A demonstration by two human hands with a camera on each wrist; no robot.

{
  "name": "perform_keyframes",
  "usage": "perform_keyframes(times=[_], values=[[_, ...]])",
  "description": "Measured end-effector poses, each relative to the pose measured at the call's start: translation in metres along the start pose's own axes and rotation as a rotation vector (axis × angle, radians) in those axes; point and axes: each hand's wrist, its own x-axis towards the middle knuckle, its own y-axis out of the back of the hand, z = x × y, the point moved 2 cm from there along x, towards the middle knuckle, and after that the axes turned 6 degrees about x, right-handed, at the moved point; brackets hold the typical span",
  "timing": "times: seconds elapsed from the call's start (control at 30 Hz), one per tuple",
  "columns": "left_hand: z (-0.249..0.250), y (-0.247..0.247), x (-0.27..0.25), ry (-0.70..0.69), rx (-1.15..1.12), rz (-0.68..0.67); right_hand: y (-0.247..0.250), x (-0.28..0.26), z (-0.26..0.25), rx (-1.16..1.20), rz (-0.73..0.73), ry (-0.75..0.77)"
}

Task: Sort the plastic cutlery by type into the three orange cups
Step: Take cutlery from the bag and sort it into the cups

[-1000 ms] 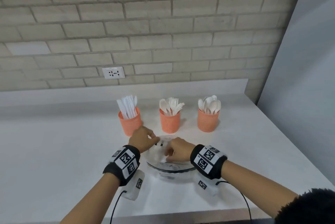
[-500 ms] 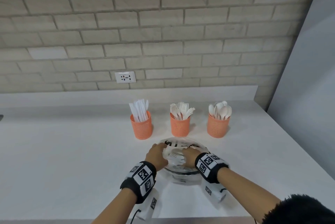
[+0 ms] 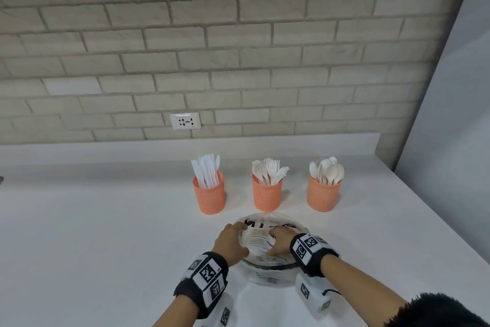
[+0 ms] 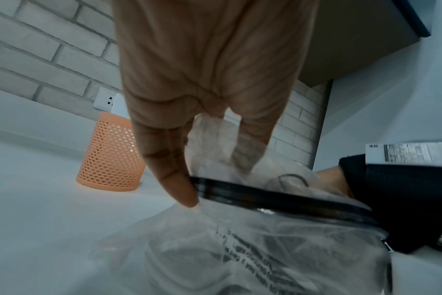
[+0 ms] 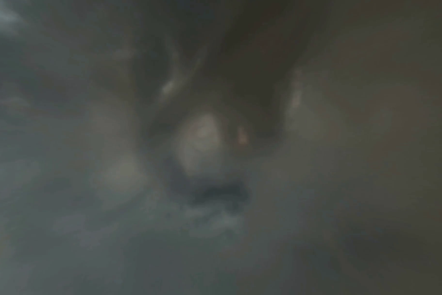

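Three orange mesh cups stand in a row: the left cup [image 3: 209,195] holds knives, the middle cup [image 3: 266,194] forks, the right cup [image 3: 324,194] spoons. In front of them lies a clear plastic bag [image 3: 267,271] with a black zip strip [image 4: 278,199]. White cutlery [image 3: 258,238] shows in its open mouth. My left hand [image 3: 232,243] pinches the bag's left edge, thumb inside and fingers [image 4: 174,169] outside at the strip. My right hand [image 3: 281,246] reaches into the mouth over the cutlery, its fingertips hidden. The right wrist view is dark and blurred.
The cups and the bag sit on a white counter [image 3: 106,234] against a brick wall with a socket [image 3: 185,120]. A grey panel [image 3: 450,128] bounds the counter on the right. The left cup [image 4: 111,153] stands just beyond my left fingers.
Both hands have stayed at the bag's mouth and settled lower around the cutlery. The head view has swung, so cups and bag sit further right in the picture.
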Motion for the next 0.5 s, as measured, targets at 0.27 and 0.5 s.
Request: perform_keyframes(times=[0.27, 0.5], values=[[-0.0004, -0.0012, 0.0042, 0.026, -0.058, -0.009, -0.0046, 0.0056, 0.0006, -0.028, -0.011, 0.012], [-0.0007, -0.0049, 0.0050, 0.065, -0.078, 0.015, -0.0049, 0.0047, -0.0015, -0.009, -0.010, 0.029]])
